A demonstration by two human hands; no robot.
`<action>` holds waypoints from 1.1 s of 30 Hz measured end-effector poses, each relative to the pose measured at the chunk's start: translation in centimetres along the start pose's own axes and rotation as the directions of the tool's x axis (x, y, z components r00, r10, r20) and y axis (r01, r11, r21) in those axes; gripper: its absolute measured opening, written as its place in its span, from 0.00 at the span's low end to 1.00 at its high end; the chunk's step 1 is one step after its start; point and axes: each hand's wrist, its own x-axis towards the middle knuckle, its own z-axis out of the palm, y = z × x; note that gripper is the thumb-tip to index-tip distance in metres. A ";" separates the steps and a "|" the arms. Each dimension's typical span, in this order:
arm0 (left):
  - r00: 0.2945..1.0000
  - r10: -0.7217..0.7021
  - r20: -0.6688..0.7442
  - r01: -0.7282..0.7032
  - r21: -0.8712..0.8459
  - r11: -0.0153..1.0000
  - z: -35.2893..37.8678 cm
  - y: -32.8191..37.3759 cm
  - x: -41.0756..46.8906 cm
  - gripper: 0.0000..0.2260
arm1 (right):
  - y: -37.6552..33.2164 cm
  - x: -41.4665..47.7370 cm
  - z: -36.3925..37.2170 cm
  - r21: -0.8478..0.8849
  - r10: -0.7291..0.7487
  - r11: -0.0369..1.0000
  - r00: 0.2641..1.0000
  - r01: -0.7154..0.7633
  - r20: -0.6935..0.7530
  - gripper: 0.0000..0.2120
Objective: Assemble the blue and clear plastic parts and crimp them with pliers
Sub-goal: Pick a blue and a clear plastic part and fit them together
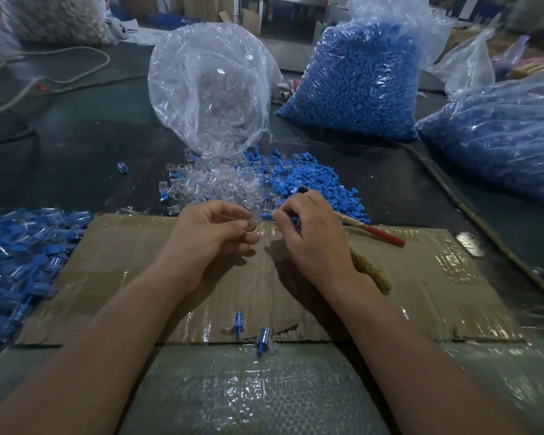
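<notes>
Clear part (pixel 251 223) is pinched by the left hand (pixel 214 235) over the cardboard (pixel 132 265), and the blue part (pixel 295 220), pinched in the curled right hand (pixel 310 237), is held just right of it, not quite touching.

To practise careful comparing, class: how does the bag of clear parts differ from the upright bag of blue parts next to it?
The clear-parts bag lies tipped over with its mouth open; the blue-parts bag stands upright. The clear-parts bag looks mostly empty and slack; the blue-parts bag is packed full and bulging. Both are transparent, crinkled plastic.
</notes>
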 end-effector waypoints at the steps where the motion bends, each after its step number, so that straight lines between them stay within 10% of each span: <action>1: 1.000 0.000 -0.004 0.000 0.012 1.000 0.0 0.0 0.0 0.06 | 0.1 0.0 -0.1 0.016 0.008 1.000 1.000 -0.008 -0.003 0.06; 14: 0.999 0.041 -0.031 -0.041 0.020 0.999 0.3 -0.2 0.1 0.03 | -0.8 -0.8 -0.7 0.497 0.090 0.866 0.995 -0.062 -0.032 0.11; 33: 0.968 0.248 0.048 -0.252 0.272 0.929 1.1 0.4 -0.6 0.05 | -0.9 -1.0 -0.2 0.184 0.010 0.983 0.999 -0.003 -0.037 0.07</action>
